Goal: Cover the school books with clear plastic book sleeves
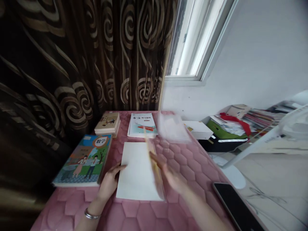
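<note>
A book [136,173] with a blank white page facing up lies on the pink quilted surface in front of me. My left hand [111,179], with a silver bangle at the wrist, holds its left edge, the thumb on the page and the other fingers mostly hidden. On the right side, my right hand [166,170] has its fingers closed on a raised yellowish cover [155,165], which stands up from the book and is smeared by motion. Left of my left hand is a stack of books topped by a colourful textbook [84,160].
Behind lie a small brown stack of books [107,123], a white-covered stack [142,124] and blurred clear plastic sheets [173,128]. A black phone [234,205] rests at the right edge. Beyond stand a white box [198,129], a filled dark bin [223,142] and a white fan [252,146].
</note>
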`<state>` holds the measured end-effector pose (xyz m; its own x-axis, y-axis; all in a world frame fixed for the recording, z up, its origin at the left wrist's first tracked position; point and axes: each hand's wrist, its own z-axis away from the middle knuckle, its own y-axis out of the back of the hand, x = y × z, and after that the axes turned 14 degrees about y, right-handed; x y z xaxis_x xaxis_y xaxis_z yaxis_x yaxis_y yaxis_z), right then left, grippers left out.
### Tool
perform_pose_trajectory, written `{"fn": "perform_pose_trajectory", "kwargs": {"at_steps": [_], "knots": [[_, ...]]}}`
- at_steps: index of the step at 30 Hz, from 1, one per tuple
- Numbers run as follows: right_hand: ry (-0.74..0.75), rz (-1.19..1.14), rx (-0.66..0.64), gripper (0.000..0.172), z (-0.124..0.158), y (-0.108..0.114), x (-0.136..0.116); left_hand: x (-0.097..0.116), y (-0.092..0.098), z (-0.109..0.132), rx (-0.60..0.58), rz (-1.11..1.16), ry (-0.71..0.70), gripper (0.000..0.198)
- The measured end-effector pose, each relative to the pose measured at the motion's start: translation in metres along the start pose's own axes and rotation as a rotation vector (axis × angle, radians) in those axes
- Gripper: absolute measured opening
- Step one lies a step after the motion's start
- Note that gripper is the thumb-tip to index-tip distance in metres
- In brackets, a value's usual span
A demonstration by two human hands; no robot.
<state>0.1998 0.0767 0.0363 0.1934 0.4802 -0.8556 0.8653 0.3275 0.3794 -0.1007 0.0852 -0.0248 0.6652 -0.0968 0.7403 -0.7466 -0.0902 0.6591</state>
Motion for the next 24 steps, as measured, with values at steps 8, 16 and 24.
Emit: {"fn": "perform_pose_trajectory", "kwargs": {"at_steps": [8,16,24], "knots": [[0.055,0.577,-0.469,0.059,-0.015,-0.073,0.011,-0.001,0.002,0.000,0.049,0.227,0.142,0.030],[0.176,0.659,-0.480,0.057,-0.014,-0.086,0.016,0.001,-0.006,0.000,0.065,0.100,0.158,0.033],[0.233,0.731,-0.527,0.053,-0.068,-0.095,0.023,0.024,-0.022,0.039,0.233,-0.427,0.107,0.042]]}}
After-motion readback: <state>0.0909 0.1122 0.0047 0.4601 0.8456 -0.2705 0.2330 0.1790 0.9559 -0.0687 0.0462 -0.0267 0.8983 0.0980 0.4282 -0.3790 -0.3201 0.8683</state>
